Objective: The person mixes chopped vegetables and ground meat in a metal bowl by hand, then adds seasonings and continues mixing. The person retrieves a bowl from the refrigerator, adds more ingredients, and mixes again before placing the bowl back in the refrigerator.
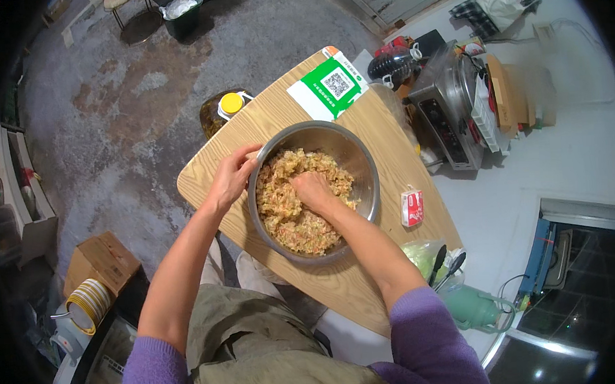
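A large stainless steel mixing bowl (367,160) stands on the wood-grain table (262,122). Inside it is a chunky, moist mixture (282,209) that looks like minced filling, pale with green and reddish bits. My left hand (232,176) grips the bowl's rim on its left side. Pushed into the middle of the mixture is my right hand (313,189); its fingers are buried, so what they hold is hidden. Some mixture clings to the bowl's inner right wall.
On the table lie a printed green code sheet (328,89) and a small red-and-white packet (412,208). A yellow-capped jug (215,116) stands beyond the left edge. To the right are a metal appliance (442,127), tongs (450,269) and a green thermos jug (470,308).
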Action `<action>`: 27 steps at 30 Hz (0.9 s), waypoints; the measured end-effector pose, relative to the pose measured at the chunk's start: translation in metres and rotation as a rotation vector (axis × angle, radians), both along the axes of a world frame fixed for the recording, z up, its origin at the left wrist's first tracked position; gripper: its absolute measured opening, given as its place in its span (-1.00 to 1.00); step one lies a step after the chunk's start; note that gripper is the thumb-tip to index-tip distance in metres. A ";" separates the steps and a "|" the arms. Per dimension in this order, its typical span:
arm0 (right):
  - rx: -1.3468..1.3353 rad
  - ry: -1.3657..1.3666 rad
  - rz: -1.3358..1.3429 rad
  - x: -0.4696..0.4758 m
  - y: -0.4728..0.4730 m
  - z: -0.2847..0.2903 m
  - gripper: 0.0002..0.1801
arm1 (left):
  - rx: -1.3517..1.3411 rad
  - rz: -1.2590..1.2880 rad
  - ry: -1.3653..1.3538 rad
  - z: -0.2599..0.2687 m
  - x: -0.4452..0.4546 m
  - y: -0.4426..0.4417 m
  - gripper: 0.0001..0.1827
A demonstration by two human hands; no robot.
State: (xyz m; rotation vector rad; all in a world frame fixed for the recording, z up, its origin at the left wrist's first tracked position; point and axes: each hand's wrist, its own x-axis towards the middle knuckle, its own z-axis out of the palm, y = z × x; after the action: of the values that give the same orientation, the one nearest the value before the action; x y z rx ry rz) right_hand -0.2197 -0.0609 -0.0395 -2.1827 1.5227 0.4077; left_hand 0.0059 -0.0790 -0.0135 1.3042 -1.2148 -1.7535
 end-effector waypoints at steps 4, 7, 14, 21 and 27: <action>0.167 -0.169 -0.058 -0.017 0.009 0.044 -0.67 | 0.139 0.081 0.088 0.006 0.007 0.057 -0.48; 0.143 -0.319 -0.186 -0.040 0.010 0.077 -0.52 | 0.199 0.131 0.240 0.001 0.009 0.076 -0.46; 0.207 -0.408 -0.298 0.035 -0.060 0.031 -0.50 | 0.206 0.085 0.206 -0.005 0.012 0.043 -0.49; -0.153 -0.269 0.197 0.041 0.036 0.062 -0.69 | 0.121 -0.107 0.178 0.002 0.018 -0.007 -0.51; -0.038 -0.052 0.136 -0.008 0.080 0.044 -0.36 | 0.131 -0.159 0.166 -0.004 0.012 -0.028 -0.54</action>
State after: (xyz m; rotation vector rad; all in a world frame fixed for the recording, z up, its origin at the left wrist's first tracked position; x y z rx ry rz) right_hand -0.2274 0.0192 0.0040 -2.3157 1.3698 0.3651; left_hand 0.0180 -0.1071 -0.0177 1.1338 -1.1534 -2.0416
